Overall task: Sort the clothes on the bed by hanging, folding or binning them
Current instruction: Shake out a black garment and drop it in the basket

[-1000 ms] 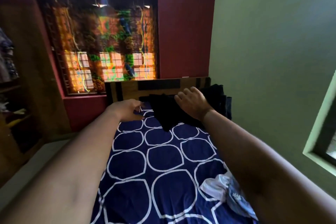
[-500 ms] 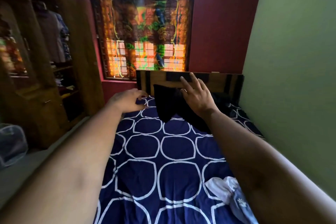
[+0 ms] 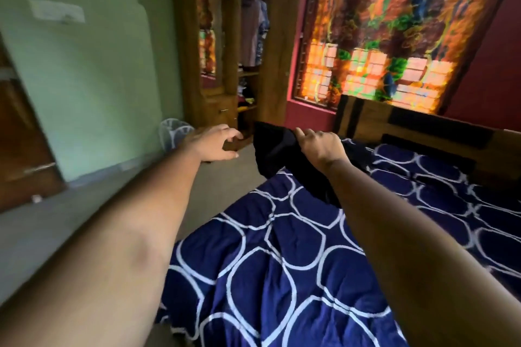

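Bedroom, mid-sort: a mesh bin (image 3: 176,132) stands on the floor by the green wall, near an open wardrobe (image 3: 225,65) w/ shirts hanging inside. The left hand (image 3: 217,144) reaches out over the floor, fingers spread & loosely bent, holding nothing. Just beside it, the right hand (image 3: 318,146) has its fingers curled over the top edge of a black garment (image 3: 276,149), held up above the floor-side edge of the bed (image 3: 282,276), its lower part drooping toward the blue patterned cover. The cloth looks soft, light & floppy, prob. not slippery. It sags from the single grip, so a second hold on the free upper corner, nearest the left hand, would spread it for folding or hanging.
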A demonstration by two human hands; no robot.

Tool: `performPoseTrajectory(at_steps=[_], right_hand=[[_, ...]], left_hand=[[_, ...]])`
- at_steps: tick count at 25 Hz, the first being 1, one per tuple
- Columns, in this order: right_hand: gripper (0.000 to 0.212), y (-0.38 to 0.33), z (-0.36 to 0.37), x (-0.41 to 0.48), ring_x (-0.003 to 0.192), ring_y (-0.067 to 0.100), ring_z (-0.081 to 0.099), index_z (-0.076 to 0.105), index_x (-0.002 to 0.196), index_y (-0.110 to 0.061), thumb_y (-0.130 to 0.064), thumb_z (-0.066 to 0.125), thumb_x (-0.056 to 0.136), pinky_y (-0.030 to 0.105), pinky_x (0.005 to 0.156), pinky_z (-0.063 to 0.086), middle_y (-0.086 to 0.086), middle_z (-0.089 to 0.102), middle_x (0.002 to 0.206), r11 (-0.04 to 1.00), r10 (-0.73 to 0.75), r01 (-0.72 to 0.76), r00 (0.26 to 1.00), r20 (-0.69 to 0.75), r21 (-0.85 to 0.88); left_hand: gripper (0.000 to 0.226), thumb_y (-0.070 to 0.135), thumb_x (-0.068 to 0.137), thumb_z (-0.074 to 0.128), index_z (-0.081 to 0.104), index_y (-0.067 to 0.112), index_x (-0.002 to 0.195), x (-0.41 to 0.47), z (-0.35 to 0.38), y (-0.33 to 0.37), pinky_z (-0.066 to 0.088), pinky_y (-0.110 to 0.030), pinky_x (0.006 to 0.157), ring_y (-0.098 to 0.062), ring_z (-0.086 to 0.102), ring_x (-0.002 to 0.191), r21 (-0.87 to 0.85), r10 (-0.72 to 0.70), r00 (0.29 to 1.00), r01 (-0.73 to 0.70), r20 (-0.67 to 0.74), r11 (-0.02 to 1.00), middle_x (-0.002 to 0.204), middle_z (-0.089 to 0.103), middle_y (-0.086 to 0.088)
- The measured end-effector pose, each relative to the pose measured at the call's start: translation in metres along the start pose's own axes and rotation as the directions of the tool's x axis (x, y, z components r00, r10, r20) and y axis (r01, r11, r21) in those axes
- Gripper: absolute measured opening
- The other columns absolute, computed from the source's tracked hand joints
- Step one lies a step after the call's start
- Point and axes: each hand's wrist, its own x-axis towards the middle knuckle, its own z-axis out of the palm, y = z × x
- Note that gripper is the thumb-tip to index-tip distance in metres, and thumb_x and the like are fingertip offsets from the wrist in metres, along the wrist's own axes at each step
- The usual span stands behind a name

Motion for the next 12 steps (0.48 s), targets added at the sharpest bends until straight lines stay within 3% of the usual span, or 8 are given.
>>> performPoseTrajectory(at_steps=[5,9,12], right_hand=[[0.042,-0.116,-0.018,0.074,0.106,0.034,0.06,0.048,0.122,-0.015,-0.038,0.061,0.09,0.038,0.079,0.047,0.011,0.062,0.115,0.959,-0.134,0.067,0.964,0.229,0.277],[0.06,-0.218,-0.027,0.133,0.1,0.029,0.057,0.053,0.127,-0.012,-0.046,0.071,0.08,0.036,0.083,0.046,0.009,0.059,0.115,0.916,-0.248,0.098,0.901,0.355,0.39],[0.075,-0.306,-0.035,0.177,0.104,0.03,0.056,0.05,0.131,-0.01,-0.056,0.071,0.076,0.037,0.089,0.046,0.011,0.056,0.121,0.903,-0.355,0.208,0.853,0.382,0.375]], left_hand=[[0.045,0.053,0.082,0.065,0.059,0.028,0.118,-0.085,-0.028,-0.099,0.049,-0.032,0.086,-0.019,0.06,0.099,0.07,-0.259,0.958,0.252,0.126,0.965,0.109,0.062,0.004],[0.048,0.059,0.081,0.062,0.061,0.029,0.119,-0.154,-0.044,-0.178,0.048,-0.031,0.092,-0.019,0.058,0.106,0.174,-0.453,0.85,0.42,0.268,0.891,0.116,0.064,0.005],[0.05,0.059,0.081,0.063,0.058,0.031,0.122,-0.208,-0.06,-0.247,0.047,-0.025,0.074,-0.018,0.057,0.096,0.146,-0.553,0.79,0.534,0.265,0.833,0.119,0.061,0.005]])
